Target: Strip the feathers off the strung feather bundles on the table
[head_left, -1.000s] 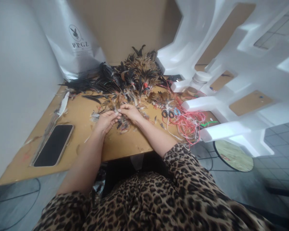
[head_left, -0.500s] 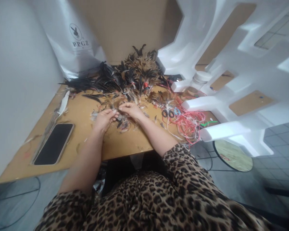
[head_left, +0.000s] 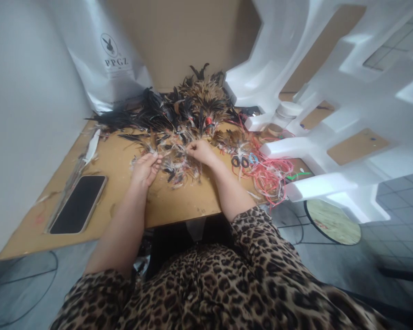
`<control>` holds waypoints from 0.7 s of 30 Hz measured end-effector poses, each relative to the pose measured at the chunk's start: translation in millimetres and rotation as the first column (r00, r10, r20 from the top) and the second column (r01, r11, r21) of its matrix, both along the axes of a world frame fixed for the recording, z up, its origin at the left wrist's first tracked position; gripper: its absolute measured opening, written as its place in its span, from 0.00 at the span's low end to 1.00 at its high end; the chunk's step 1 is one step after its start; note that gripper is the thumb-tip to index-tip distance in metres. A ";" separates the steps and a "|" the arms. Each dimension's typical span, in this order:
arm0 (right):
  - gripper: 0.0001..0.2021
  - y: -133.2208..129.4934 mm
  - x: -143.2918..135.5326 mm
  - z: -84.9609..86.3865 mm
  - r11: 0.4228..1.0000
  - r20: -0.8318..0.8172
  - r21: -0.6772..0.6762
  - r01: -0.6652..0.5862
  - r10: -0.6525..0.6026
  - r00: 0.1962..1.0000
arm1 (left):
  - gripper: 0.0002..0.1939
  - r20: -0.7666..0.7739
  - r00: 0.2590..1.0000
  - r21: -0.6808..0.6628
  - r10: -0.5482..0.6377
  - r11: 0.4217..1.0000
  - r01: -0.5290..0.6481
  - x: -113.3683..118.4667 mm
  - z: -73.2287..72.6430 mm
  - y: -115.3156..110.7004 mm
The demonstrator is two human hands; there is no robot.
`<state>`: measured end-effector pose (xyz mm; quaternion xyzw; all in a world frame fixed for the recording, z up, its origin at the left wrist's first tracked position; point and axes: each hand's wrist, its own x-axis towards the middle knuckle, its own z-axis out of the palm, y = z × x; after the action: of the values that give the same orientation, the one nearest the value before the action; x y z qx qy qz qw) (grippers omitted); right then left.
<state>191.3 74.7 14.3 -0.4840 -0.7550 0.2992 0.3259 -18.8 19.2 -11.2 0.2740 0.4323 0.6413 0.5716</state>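
My left hand (head_left: pixel 145 169) is closed in a pinch on a small brown feather (head_left: pixel 153 145), whose pale base shows at the thumb and fingertip. To the right, my right hand (head_left: pixel 201 152) is also pinched, its fingertips at the loose feathers on the table; whatever they grip is too small to make out. Between and below both hands lies a scatter of grey and white feather bits (head_left: pixel 179 172). A large heap of black feathers (head_left: pixel 151 110) stretches behind the hands, with a brown feather bunch (head_left: pixel 209 91) standing up at its right.
A phone (head_left: pixel 78 204) and a white feather (head_left: pixel 92 145) lie at the left. Black-handled scissors (head_left: pixel 240 161) rest beside tangled pink string (head_left: pixel 270 178). White foam packing (head_left: pixel 306 149) crowds the right, near a lidded jar (head_left: pixel 285 114). A silver bag (head_left: pixel 113 68) stands behind.
My hands were close together over the feathers and are now apart. The right hand has moved right and slightly away from me; the left has shifted a little left.
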 end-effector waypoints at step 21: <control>0.12 -15.3 -52.8 -12.6 0.912 0.384 0.408 -0.033 -0.138 0.913 | 0.04 0.006 1.000 -0.017 -0.026 1.000 0.026 6.4 4.4 -2.2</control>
<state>138.5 59.3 1.6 -0.4776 -0.8377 0.0205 0.2640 -12.4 17.0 -6.8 0.2726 0.4325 0.6310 0.5835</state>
